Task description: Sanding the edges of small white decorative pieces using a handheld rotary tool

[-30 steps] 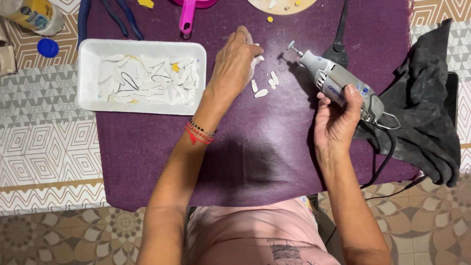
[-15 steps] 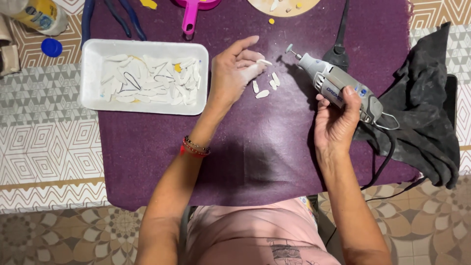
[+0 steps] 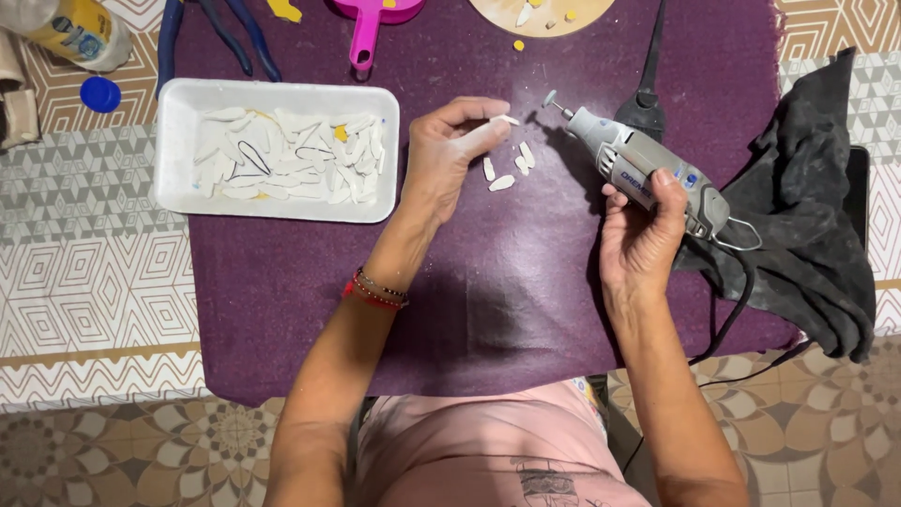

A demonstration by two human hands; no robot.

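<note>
Partly hidden white piece (image 3: 507, 119) pinched by left hand (image 3: 449, 155), right hand (image 3: 643, 235) gripping rotary tool (image 3: 643, 169)

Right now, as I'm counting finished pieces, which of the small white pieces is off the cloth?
The white piece pinched in the left hand fingertips; the other loose pieces lie flat on the purple cloth.

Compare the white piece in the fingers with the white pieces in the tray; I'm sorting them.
The left hand pinches one white piece above the purple cloth; the tray pieces lie heaped, untouched, in the white tray. The pinched one looks smaller. Both are white, elongated slivers.
</note>
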